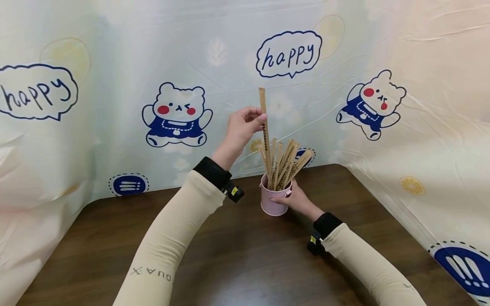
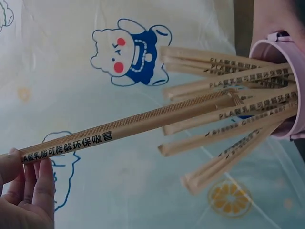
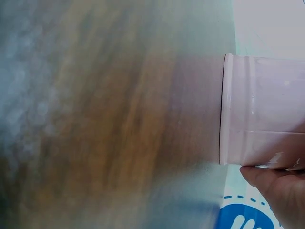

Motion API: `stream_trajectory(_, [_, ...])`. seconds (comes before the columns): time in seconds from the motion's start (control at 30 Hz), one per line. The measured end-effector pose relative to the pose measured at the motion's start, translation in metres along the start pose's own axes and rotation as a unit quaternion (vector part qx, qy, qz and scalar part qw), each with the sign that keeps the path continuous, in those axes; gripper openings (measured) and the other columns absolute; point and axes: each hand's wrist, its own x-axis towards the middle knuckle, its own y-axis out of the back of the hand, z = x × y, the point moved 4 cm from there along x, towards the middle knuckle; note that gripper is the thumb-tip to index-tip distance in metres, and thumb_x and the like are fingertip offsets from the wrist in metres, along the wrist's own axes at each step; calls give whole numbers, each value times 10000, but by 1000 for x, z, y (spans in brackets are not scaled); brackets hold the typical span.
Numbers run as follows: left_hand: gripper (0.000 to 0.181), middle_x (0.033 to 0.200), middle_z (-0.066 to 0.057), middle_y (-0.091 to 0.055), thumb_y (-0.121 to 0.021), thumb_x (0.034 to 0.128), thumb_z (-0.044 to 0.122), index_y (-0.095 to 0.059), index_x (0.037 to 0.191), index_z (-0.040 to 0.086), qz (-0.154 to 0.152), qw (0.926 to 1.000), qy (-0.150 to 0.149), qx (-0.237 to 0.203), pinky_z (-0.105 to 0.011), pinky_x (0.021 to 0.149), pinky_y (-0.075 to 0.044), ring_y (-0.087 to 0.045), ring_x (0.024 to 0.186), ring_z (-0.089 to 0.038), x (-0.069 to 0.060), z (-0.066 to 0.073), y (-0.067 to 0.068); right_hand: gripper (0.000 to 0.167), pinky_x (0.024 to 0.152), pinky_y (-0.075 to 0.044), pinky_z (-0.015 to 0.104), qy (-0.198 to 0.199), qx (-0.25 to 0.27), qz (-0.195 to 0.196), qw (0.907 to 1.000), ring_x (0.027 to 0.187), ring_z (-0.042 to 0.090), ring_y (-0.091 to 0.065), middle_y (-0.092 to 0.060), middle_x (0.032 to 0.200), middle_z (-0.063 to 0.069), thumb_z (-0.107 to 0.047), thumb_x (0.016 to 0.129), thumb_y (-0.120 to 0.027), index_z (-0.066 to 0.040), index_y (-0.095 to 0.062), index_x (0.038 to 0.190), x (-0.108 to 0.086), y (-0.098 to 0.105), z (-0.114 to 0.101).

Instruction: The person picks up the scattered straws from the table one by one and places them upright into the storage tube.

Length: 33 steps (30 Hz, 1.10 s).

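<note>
My left hand (image 1: pixel 242 127) pinches a paper-wrapped straw (image 1: pixel 262 100) near its upper part, between thumb and fingers. Brown paper with printed dark characters covers this straw (image 2: pixel 128 126); its lower end shows in front of the other straws, outside the bucket's rim in the left wrist view. Several more wrapped straws (image 1: pixel 291 159) stand fanned out in a small pink bucket (image 1: pixel 272 206). Around the bucket's right side, my right hand (image 1: pixel 300 199) grips it, thumb across the front. In the right wrist view the thumb (image 3: pixel 274 183) lies against the bucket wall (image 3: pixel 271 105); the other fingers are hidden.
The bucket is near the back edge of a dark wooden table (image 1: pixel 237 255). Behind and at both sides hangs a pale printed curtain (image 1: pixel 229 55) with bears and lettering. Each wrist wears a black strap (image 1: pixel 212 172) with a small camera (image 1: pixel 234 192).
</note>
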Motion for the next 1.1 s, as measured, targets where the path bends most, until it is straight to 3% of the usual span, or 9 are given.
stream_trajectory(0.23, [262,1120,-197,-678,-640,999,40,-641,1229,-86,-369,9992,89,-94,-444,1040,-579,-676,1081,-305,-5,-22,-23,976,1120,-450,553,86,81,-35,9999,1363,430,-495,-422,1520,262,-109,858,-825,-36,-171,1579,0,1,-1])
stream_trajectory(0.4, [270,1205,-236,-675,-627,1010,53,-643,1257,-54,-695,9968,211,323,-371,1007,-594,-664,1161,-350,-10,-46,-34,982,1123,-460,556,96,90,-96,9999,1368,430,-495,-414,1531,261,-122,868,-821,-41,-153,1584,-1,0,0])
stream_trajectory(0.47, [261,1208,-235,-682,-628,1013,70,-651,1249,-41,-755,9955,267,504,-398,1015,-588,-664,1157,-353,-12,-56,-37,990,1135,-454,574,51,104,-95,9999,1377,431,-492,-411,1539,257,-129,865,-826,-48,-151,1585,-1,0,0])
stream_trajectory(0.63, [221,1192,-260,-699,-647,997,56,-681,1183,-57,-717,9947,217,705,-468,1014,-580,-677,1125,-381,-12,-78,-41,1014,1163,-422,609,119,208,-127,9996,1405,434,-471,-388,1569,239,-101,858,-829,-81,-137,1598,1,-1,-1])
stream_trajectory(0.8, [200,1131,-224,-728,-675,983,77,-710,1146,-33,-675,9896,192,1257,-363,894,-596,-689,1065,-347,-13,-98,-45,1015,1152,-432,580,227,210,-99,9995,1394,435,-481,-405,1555,252,-90,856,-827,-59,-137,1601,1,-1,-2])
stream_trajectory(1.1, [210,1116,-214,-738,-683,983,104,-721,1142,-27,-793,9817,270,1709,-375,883,-598,-693,1052,-339,-16,-118,-51,1033,1142,-444,553,263,167,-75,9995,1384,432,-494,-415,1543,257,-88,855,-827,-59,-123,1611,0,0,-2])
